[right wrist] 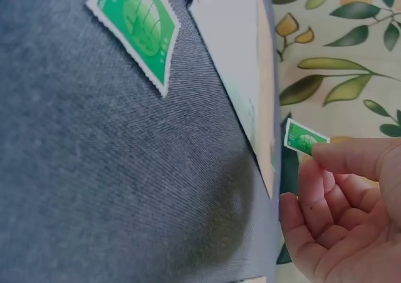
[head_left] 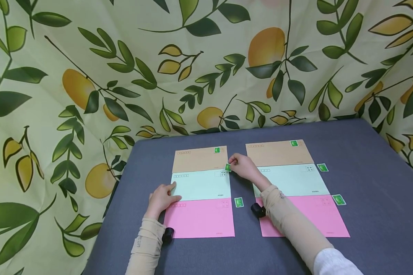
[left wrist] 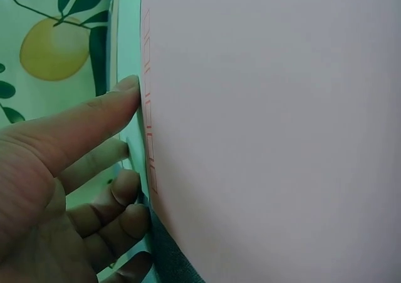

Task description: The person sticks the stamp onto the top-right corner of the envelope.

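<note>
A small green paper stamp with a white toothed edge (head_left: 228, 167) is pinched between the thumb and curled fingertips of the right hand (head_left: 245, 167), which hovers at the gap between the two columns of envelopes. The stamp hangs just at 3 o'clock of the printed stamp box on the pale green paper envelope (head_left: 201, 185) in the left column, near that envelope's 1 o'clock corner.

The left hand (head_left: 162, 198) lies flat with fingers straight and loosely spread, pressing on the 9 o'clock edge of the same pale green envelope where it meets the pink paper envelope (head_left: 200, 217) below it. Above both sits a tan paper envelope (head_left: 199, 158) already bearing a stamp.

The right wrist view shows the held stamp's scalloped border and the remaining fingers curled into the palm, plus a second loose green stamp (right wrist: 134, 30) lying on the dark grey cloth counter (head_left: 365, 160). The left wrist view shows the fingertips resting along the row of red postcode boxes on the pink envelope. Only the head view takes in the right column of three envelopes (head_left: 292, 179).
</note>
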Demonstrator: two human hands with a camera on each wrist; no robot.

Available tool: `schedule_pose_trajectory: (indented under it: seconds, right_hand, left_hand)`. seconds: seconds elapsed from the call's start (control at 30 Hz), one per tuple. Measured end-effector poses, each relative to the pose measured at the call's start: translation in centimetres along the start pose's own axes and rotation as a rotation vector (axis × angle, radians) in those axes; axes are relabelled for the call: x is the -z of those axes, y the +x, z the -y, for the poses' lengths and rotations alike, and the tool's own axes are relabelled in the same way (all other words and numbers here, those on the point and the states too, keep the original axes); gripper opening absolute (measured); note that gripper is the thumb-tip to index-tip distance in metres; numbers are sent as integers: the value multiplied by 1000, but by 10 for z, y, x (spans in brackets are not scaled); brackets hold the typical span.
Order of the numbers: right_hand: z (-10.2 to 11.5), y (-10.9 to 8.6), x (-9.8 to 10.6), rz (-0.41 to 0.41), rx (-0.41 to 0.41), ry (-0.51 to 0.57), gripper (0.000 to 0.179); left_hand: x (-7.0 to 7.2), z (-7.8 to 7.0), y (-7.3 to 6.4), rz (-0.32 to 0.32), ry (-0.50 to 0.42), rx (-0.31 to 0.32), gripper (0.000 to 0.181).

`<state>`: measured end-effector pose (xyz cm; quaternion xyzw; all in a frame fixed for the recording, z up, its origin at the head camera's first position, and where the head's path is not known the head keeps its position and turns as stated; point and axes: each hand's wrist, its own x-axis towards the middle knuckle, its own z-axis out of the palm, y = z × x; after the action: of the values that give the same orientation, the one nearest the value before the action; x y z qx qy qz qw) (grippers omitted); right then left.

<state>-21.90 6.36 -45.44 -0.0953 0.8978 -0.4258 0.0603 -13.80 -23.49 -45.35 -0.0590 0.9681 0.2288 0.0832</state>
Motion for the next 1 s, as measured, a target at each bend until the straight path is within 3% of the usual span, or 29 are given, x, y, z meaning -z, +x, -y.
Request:
schedule_pose_trajectory:
  seconds: [0.6, 1.0]
  right_hand:
    - [4, 31, -22, 196, -27, 61, 28]
    - [2, 34, -30, 209, 46, -7, 18]
  left_hand:
    - [-1, 3, 1, 16, 7, 12, 63]
    - [0, 2, 1, 16, 4, 12, 63]
